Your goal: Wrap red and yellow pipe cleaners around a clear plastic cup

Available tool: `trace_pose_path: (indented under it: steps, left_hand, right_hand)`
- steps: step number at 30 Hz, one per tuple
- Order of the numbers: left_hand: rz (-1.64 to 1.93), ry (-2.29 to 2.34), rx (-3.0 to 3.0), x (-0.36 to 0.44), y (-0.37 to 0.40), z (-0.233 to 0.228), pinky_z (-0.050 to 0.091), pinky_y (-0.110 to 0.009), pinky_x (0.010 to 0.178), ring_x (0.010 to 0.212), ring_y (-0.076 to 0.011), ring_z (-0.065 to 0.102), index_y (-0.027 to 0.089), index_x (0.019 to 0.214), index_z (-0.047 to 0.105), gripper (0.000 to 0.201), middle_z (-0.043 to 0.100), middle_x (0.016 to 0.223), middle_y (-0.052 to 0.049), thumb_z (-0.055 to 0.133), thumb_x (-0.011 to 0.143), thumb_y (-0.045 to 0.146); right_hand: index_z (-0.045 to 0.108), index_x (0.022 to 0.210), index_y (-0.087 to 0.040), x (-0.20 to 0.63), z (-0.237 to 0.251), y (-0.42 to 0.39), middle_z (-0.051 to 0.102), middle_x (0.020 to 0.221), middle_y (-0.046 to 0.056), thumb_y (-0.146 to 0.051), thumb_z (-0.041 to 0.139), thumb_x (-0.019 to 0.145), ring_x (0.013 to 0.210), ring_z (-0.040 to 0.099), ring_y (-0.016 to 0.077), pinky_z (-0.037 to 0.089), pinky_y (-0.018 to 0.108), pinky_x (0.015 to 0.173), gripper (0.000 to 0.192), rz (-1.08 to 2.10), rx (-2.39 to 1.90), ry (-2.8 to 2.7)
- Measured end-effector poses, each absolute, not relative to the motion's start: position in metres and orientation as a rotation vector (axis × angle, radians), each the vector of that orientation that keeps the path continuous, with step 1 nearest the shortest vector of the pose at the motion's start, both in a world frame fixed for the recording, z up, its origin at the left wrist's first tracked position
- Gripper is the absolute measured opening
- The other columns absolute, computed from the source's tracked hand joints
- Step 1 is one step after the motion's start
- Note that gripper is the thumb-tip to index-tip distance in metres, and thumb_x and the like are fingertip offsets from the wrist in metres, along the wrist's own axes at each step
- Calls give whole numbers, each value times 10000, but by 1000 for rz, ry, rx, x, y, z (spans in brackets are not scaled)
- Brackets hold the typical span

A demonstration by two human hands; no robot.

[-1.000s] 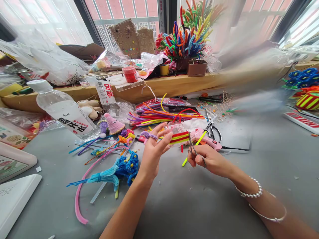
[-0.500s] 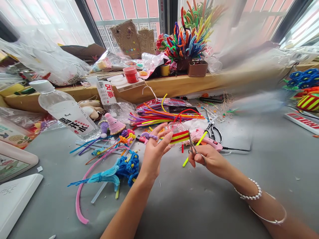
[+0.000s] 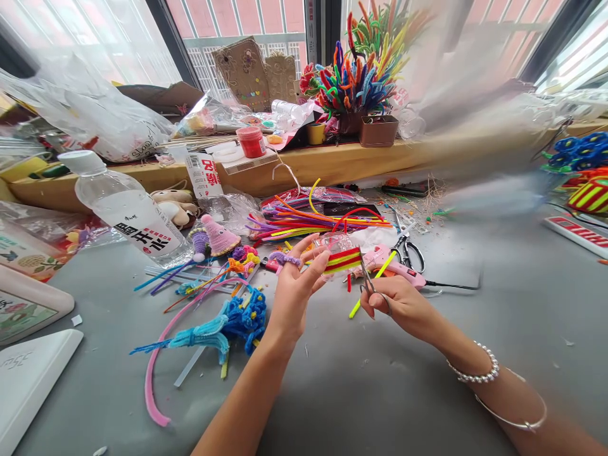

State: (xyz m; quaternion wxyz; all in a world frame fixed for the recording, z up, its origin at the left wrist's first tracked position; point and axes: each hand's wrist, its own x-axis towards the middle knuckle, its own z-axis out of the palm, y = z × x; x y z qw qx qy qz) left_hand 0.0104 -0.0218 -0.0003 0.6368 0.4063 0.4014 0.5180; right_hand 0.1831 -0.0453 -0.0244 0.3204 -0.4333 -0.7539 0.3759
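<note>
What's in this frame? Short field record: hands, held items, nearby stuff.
left hand: holds a clear cup wrapped in red and yellow pipe cleaners, raised above the table
right hand: grips small scissors, tips at the wrap's right edge
loose end: a yellow pipe cleaner runs down-left behind the scissors
behind hands: pink glue gun, second scissors, pile of pipe cleaners
left of hands: water bottle, blue pipe-cleaner flower
surface: grey table
</note>
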Motion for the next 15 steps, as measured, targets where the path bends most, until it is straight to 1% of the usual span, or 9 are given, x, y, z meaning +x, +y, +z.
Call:
trace_pose_path:
  steps: [4,8,11,15]
  left_hand:
    - [1186,906,918,11,-21,1,438,-391,872,1057,-240,536,272,1165,476,514,557,1163,-73,636,683,352]
    - [1185,894,925,10,-21,1,435,-390,875,1046,-234,544,271,1167,475,515,556,1161,-72,637,684,346]
    - [1165,905,948,10,-21,0,433,-385,871,1072,-240,525,283,1157,481,494,551,1163,-68,630,692,352]
    - [1154,901,957,10,-22,-1,438,-392,861,1082,-249,518,284,1139,493,473,551,1158,-69,630,691,352]
  right_hand:
    - [524,524,-162,183,-25,-45,528,529,9,-670,274,773,531,447,96,339,223,512,619,1019,-1139,-1958]
    - [539,580,-156,181,-23,-44,517,562,9,-695,285,747,543,426,97,333,227,517,619,1095,-1092,-1951]
    - [506,596,-153,180,-20,-45,491,586,11,-735,241,717,550,407,96,331,231,519,650,1167,-1034,-1969]
    - [487,608,-155,182,-18,-46,465,593,6,-741,194,719,548,394,95,331,237,527,664,1209,-1029,-1989]
